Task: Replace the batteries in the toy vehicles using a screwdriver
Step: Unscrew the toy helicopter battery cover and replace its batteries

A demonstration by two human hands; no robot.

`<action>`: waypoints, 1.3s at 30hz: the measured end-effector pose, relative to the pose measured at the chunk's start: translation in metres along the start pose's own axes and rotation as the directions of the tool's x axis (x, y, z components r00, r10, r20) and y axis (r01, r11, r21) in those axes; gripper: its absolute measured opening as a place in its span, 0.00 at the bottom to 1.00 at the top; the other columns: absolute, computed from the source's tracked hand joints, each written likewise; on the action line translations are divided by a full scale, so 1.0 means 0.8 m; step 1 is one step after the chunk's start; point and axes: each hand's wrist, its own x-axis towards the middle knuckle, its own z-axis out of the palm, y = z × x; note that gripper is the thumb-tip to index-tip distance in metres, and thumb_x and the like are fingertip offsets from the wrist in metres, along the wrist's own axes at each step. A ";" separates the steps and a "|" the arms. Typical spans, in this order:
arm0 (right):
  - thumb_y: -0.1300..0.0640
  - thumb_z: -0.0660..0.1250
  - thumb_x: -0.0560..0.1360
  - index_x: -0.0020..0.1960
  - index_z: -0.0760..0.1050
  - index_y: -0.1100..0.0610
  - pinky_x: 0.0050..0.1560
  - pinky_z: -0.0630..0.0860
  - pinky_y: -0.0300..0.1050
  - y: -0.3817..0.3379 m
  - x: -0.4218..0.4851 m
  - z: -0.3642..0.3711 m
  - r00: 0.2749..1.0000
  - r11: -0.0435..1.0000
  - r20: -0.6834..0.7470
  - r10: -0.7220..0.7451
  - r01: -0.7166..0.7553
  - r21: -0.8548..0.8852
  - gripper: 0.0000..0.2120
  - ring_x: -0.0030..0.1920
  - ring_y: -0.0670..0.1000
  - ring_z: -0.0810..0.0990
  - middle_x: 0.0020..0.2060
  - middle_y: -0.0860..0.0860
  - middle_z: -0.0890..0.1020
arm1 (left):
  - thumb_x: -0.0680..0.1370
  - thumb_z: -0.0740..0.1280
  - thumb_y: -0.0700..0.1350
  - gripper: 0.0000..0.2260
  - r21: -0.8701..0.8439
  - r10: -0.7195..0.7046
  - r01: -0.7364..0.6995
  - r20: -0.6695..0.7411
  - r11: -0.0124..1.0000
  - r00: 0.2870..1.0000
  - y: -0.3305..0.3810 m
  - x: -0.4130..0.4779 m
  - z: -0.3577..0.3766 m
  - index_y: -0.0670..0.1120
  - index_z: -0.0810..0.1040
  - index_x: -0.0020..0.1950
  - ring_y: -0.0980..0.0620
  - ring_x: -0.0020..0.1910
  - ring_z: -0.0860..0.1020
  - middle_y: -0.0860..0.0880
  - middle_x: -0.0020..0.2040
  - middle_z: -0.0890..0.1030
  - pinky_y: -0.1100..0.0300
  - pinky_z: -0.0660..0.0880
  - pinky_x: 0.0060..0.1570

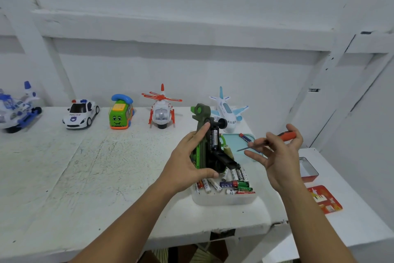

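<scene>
My left hand (188, 156) grips a dark green toy vehicle (207, 141), turned on its side above the table so its open battery compartment faces me. A black battery (213, 140) sits in that compartment. My right hand (277, 156) holds an orange-handled screwdriver (275, 139) between thumb and fingers, tip pointing left toward the toy, a short gap away. Its other fingers are spread. Below the toy, a clear tray (223, 198) holds several loose batteries (234, 183).
Along the back of the white table (85, 166) stand a blue-white toy (17, 109), police car (81, 113), green bus (121, 113), red-white helicopter (162, 111) and white airplane (228, 111). A teal lid (234, 141), open tin (308, 171) and red card (325, 199) lie at right.
</scene>
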 end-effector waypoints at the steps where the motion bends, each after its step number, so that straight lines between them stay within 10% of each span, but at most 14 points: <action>1: 0.64 0.60 0.81 0.66 0.59 0.45 0.41 0.83 0.58 0.001 -0.002 -0.003 1.000 1.000 -0.010 -0.003 0.003 0.016 0.20 0.38 0.61 0.82 0.33 0.58 0.80 | 0.63 0.81 0.49 0.51 -0.004 0.003 -0.003 -0.004 1.000 1.000 -0.001 0.000 0.001 0.82 0.49 0.66 0.78 0.60 0.62 0.71 0.62 0.64 0.82 0.60 0.50; 9: 0.59 0.56 0.83 0.67 0.59 0.45 0.41 0.83 0.54 0.013 -0.035 0.014 0.979 0.976 0.057 -0.198 0.202 -0.084 0.16 0.39 0.63 0.84 0.43 0.62 0.83 | 0.63 0.81 0.50 0.51 0.012 0.023 -0.023 -0.030 1.000 0.999 0.002 -0.005 0.010 0.79 0.49 0.68 0.77 0.62 0.61 0.73 0.63 0.62 0.83 0.58 0.51; 26: 0.63 0.61 0.79 0.60 0.65 0.42 0.54 0.80 0.58 0.046 -0.051 0.018 0.672 0.652 0.293 -0.680 0.737 -0.179 0.18 0.50 0.61 0.83 0.47 0.62 0.81 | 0.63 0.82 0.47 0.50 -0.095 -0.019 -0.004 -0.236 0.995 0.972 0.006 -0.011 0.036 0.73 0.52 0.70 0.78 0.61 0.62 0.69 0.61 0.67 0.81 0.65 0.54; 39: 0.63 0.60 0.80 0.53 0.63 0.47 0.45 0.83 0.53 0.037 -0.058 0.025 0.967 0.962 -0.146 -0.211 0.232 0.145 0.12 0.48 0.63 0.85 0.51 0.64 0.81 | 0.63 0.81 0.48 0.50 -0.070 -0.054 0.039 -0.234 0.997 0.971 0.002 -0.006 0.033 0.74 0.51 0.70 0.80 0.60 0.61 0.67 0.61 0.67 0.85 0.60 0.52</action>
